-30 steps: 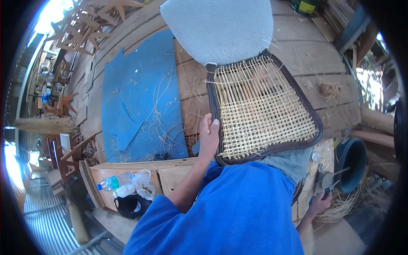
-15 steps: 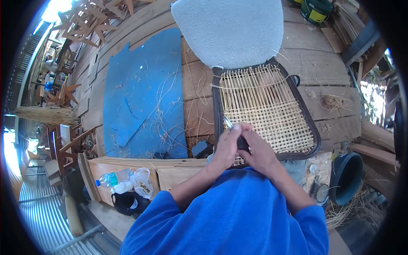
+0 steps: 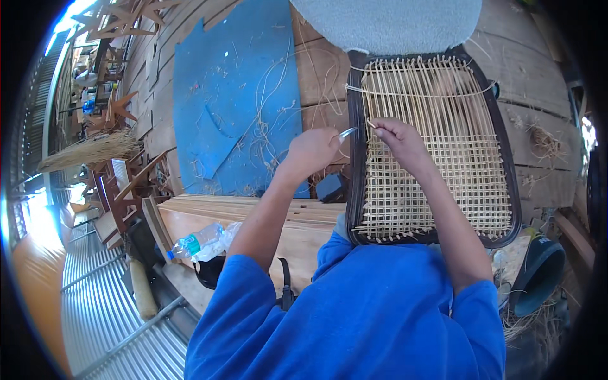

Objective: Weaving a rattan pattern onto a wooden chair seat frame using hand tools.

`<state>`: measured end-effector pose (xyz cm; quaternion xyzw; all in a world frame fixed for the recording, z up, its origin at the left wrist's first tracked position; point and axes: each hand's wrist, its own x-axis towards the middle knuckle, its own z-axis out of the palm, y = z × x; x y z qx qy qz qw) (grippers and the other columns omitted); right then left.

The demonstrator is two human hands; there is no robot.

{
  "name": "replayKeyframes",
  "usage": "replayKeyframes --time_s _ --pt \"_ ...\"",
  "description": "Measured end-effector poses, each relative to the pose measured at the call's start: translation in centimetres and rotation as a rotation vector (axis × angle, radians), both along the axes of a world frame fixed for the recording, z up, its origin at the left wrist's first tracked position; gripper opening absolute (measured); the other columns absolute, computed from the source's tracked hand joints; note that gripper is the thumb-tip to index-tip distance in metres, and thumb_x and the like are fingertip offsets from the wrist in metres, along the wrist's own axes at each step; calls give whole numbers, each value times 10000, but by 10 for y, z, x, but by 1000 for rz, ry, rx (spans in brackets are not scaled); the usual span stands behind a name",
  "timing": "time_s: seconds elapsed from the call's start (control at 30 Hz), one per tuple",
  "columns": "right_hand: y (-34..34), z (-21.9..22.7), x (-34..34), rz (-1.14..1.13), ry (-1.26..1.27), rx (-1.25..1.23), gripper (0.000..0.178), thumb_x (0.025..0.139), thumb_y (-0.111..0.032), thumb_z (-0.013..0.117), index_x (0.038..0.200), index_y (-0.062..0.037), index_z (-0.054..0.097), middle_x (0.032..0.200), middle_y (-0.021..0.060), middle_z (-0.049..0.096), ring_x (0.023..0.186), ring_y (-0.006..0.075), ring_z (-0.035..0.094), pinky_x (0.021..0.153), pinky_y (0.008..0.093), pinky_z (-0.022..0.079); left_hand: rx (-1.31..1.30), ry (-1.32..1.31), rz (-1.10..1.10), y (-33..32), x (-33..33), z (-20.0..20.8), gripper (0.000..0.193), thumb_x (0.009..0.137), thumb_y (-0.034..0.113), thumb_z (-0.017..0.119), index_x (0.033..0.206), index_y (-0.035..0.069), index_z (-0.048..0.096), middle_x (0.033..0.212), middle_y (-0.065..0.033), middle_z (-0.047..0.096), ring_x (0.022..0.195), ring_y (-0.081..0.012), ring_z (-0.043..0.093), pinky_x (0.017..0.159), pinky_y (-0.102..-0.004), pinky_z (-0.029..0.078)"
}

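A dark-framed chair seat (image 3: 437, 180) of half-woven cane lies before me, its near part in a close grid, its far part mostly bare lengthwise strands. My left hand (image 3: 313, 152) is closed around a small knife (image 3: 347, 133) just outside the frame's left side. Only the shiny blade shows, pointing right; its handle is hidden in the fist. Over the left part of the weave, my right hand (image 3: 403, 143) pinches the tip of a cane strand (image 3: 372, 123) between thumb and fingers. The two hands are apart.
Beyond the seat is a pale, fuzzy-covered chair back (image 3: 392, 24). A blue sheet (image 3: 237, 107) strewn with cane scraps covers floorboards at left. A plastic bottle (image 3: 196, 242) stands by a wooden bench (image 3: 253, 218). A dark green bucket (image 3: 538, 275) sits at right.
My hands have separated from close together at the seat's near left: both are farther forward, the left beyond the frame with the knife, the right over the weave. The view has shifted.
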<state>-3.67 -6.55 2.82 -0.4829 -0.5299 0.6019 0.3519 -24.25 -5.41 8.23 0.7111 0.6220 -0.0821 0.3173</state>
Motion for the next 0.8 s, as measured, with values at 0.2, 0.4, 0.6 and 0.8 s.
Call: replayKeyframes --time_s 0.2,0.4,0.6,0.8 --pt "9 -20 -5 -53 228 -164 133 871 -107 579 970 -48 645 739 -33 574 676 46 498 610 202 413 70 343 -385 28 35 18 277 814 240 481 720 13 609 710 -191 617 692 -326 622 578 -412 489" --pt "10 -40 -10 -207 308 -290 104 873 -111 582 883 -12 610 686 -23 539 620 43 484 574 181 406 106 412 -660 44 48 11 176 726 166 540 647 40 634 655 -145 630 629 -294 638 531 -406 498" --pt "11 -43 -4 -221 228 -265 121 877 -160 585 895 -47 624 658 -36 533 558 23 455 458 166 348 28 509 -813 56 79 24 148 714 137 549 714 44 665 732 -139 653 718 -278 653 591 -382 516" --pt "15 -44 -8 -226 330 -241 111 879 -137 578 887 -32 611 639 -21 535 533 33 458 461 180 371 -143 659 -892 67 101 19 175 742 137 530 781 41 672 830 -139 662 822 -268 651 665 -385 520"
